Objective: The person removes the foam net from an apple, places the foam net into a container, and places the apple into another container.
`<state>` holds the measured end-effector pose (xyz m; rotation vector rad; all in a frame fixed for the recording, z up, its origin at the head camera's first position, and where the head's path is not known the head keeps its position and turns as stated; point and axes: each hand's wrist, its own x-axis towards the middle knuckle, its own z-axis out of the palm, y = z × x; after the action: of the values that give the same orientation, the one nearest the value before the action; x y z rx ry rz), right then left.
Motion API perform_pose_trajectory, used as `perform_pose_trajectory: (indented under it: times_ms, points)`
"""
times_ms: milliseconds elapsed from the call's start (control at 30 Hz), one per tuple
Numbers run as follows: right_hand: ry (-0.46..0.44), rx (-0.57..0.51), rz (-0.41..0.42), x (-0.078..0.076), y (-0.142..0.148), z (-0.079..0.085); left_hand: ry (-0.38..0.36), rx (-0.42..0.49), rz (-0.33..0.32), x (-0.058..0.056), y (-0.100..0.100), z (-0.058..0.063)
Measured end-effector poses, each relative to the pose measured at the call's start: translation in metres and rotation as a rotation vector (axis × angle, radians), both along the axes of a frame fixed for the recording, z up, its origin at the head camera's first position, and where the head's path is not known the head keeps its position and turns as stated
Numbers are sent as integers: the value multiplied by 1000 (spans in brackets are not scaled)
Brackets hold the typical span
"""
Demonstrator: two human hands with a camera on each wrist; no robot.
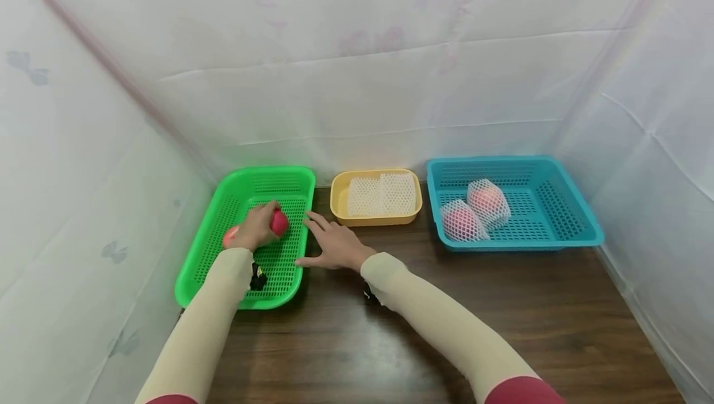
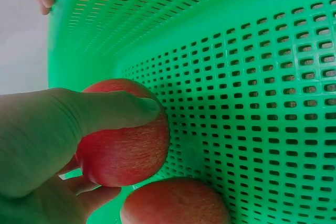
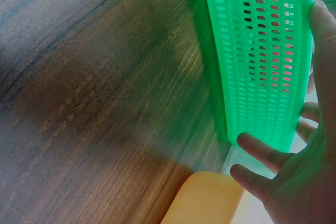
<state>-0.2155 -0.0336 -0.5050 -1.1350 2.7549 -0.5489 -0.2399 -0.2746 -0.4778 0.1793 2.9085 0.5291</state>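
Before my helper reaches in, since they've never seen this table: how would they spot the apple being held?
Go to the green basket at the left of the wooden table. Inside, find the red apple gripped by the left hand. The thumb lies across this one alone; the other apple sits to its left in the head view.

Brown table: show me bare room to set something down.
Free: table between left sleeve and right sleeve; also right of the latter, in front of the blue basket. Crowded: the green basket, holding apples and the left hand, with the right hand at its rim.
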Motion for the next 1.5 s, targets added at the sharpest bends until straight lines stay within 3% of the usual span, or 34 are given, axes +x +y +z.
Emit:
perform_pose_trajectory:
  times_ms: [367, 767, 1100, 1333, 1500]
  points:
    - [-6, 6, -9, -3, 0, 1, 9, 4, -12, -3, -4, -5]
    - [-36, -4, -16, 2, -1, -3, -39, -10, -13, 1, 0, -6]
    - [-30, 5, -8, 7, -6, -4, -15, 14, -16, 9, -9, -11]
    - [-13, 8, -17, 1, -6, -5, 37, 22, -46, 5, -10, -11]
    - [-22, 6, -24, 0, -3, -5, 26, 32, -42, 4, -6, -11]
